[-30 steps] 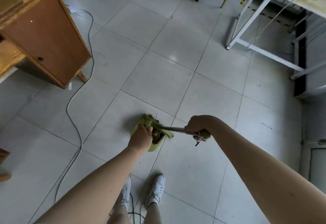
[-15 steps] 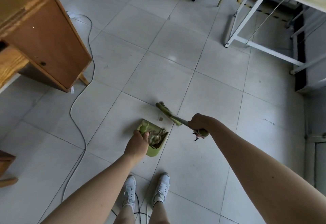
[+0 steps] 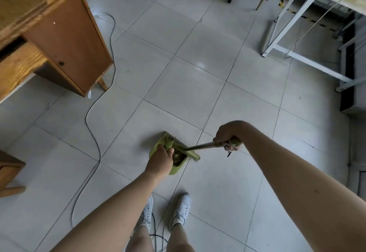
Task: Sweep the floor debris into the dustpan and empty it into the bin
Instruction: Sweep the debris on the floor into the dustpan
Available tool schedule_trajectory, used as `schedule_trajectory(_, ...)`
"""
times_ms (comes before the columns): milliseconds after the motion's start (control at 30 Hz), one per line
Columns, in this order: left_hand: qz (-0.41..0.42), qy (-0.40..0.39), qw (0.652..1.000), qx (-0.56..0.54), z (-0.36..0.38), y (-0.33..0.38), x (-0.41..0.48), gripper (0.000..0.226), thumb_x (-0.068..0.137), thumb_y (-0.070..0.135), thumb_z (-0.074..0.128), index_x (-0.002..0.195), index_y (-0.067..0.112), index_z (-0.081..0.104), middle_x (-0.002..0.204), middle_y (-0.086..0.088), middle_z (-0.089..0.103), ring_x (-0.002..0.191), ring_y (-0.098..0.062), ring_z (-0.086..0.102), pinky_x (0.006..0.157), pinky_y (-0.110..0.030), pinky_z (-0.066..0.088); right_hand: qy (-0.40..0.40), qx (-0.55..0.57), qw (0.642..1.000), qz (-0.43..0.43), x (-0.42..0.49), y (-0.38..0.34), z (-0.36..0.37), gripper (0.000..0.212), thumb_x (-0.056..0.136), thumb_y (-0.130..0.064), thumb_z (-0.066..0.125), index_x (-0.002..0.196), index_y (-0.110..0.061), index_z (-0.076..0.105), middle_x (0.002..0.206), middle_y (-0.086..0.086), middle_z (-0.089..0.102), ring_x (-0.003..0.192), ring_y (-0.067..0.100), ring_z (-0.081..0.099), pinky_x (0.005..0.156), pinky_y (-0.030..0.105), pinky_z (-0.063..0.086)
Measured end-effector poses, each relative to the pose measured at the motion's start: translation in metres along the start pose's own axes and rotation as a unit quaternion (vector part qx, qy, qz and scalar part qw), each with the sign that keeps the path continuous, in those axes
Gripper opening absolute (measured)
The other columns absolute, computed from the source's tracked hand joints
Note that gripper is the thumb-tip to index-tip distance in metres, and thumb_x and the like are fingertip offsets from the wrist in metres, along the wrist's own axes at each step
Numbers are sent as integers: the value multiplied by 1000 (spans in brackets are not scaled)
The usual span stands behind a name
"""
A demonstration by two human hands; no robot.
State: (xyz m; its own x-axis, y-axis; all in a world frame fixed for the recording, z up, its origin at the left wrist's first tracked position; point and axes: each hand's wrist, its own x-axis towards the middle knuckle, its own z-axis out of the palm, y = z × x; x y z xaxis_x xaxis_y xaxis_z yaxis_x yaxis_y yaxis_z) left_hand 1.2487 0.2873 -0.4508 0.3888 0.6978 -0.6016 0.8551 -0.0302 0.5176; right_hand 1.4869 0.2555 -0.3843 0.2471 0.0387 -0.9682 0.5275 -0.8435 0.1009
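Observation:
A green dustpan [image 3: 175, 169] rests on the tiled floor just ahead of my feet, with dark debris [image 3: 178, 155] lying inside it. My left hand [image 3: 161, 159] is closed around the dustpan's handle and hides part of the pan. My right hand [image 3: 227, 134] grips the green end of a broom handle [image 3: 202, 146]. The green broom head [image 3: 188, 152] lies across the dustpan's mouth, over the debris. No bin is in view.
A wooden desk cabinet [image 3: 65, 43] stands at the left, with a grey cable [image 3: 93, 125] trailing across the floor past it. A white metal table frame [image 3: 293, 57] is at the upper right. Another wooden piece [image 3: 8, 172] sits at the far left. My white shoes [image 3: 180, 212] are below.
The broom head swung out ahead of the dustpan half a second ago and has now come back over the pan's mouth. My left hand stays on the dustpan handle.

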Motion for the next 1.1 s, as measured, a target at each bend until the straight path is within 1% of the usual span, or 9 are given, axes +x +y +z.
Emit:
schedule_trajectory(167, -13, -4, 1000, -6, -7, 0, 1, 41, 102, 34, 35, 119, -2, 40, 106, -22, 63, 97, -36, 62, 72, -37, 45, 4, 5, 1000, 7, -39, -1, -19, 21, 100, -25, 40, 86, -10, 40, 57, 5, 46, 43, 14, 40, 39, 16, 31)
schedule_trajectory(367, -5, -14, 1000, -9, -9, -5, 2, 41, 102, 33, 35, 120, -3, 39, 108, -23, 63, 98, -37, 61, 72, -38, 45, 48, 48, 998, 1, -50, -2, -21, 21, 98, -20, 38, 79, -10, 40, 60, 6, 44, 48, 15, 38, 44, 20, 28)
schedule_trajectory(567, 2, -9, 1000, 1, -13, -20, 3, 39, 101, 35, 36, 117, -1, 41, 106, -22, 63, 96, -37, 61, 68, -36, 43, 70, 115, 991, 21, -28, -1, -11, 21, 98, -15, 39, 80, -7, 45, 67, 8, 46, 49, 17, 42, 37, 10, 34)
schedule_trajectory(700, 1, 10, 1000, -10, -21, -32, 5, 37, 100, 37, 40, 110, 2, 44, 95, -15, 62, 88, -33, 61, 63, -32, 40, 136, 133, 981, -43, -21, -3, 4, 27, 96, -11, 50, 69, -13, 46, 65, 4, 52, 46, 14, 50, 39, 17, 40)
schedule_trajectory(767, -3, 33, 999, -27, -30, -37, 5, 34, 98, 38, 43, 103, 4, 46, 88, -11, 61, 77, -29, 59, 61, -31, 39, 87, 148, 985, -2, -20, -2, 3, 23, 95, -14, 47, 73, -9, 46, 61, 7, 53, 39, 15, 48, 35, 13, 37)
schedule_trajectory(833, 0, 61, 997, -41, -39, -39, 5, 32, 96, 39, 46, 96, 6, 48, 83, -10, 62, 75, -28, 60, 59, -31, 40, 45, 178, 983, 29, -27, -1, 2, 21, 96, -20, 44, 78, -9, 44, 48, 9, 52, 28, 14, 45, 33, 10, 34)
schedule_trajectory(900, 11, 73, 996, -47, -49, -40, 4, 33, 95, 41, 46, 94, 9, 48, 80, -7, 60, 75, -26, 61, 57, -30, 41, 49, 182, 982, 15, -33, -6, 1, 22, 98, -23, 44, 80, -9, 43, 42, 8, 50, 25, 14, 44, 33, 10, 34)
schedule_trajectory(1033, 38, 66, 996, -37, -65, -39, -1, 39, 95, 51, 43, 92, 13, 49, 72, 1, 59, 58, -7, 55, 43, -19, 33, 39, 180, 983, -18, -47, -21, 9, 29, 101, -28, 43, 78, -11, 42, 40, 5, 49, 26, 13, 43, 34, 11, 32)
schedule_trajectory(1100, 47, 63, 996, -41, -76, -39, -5, 41, 94, 53, 42, 92, 13, 51, 71, 1, 59, 59, -8, 57, 45, -21, 36, 32, 175, 984, -29, -54, -33, 13, 28, 102, -28, 44, 80, -10, 43, 42, 5, 49, 27, 13, 44, 34, 12, 32)
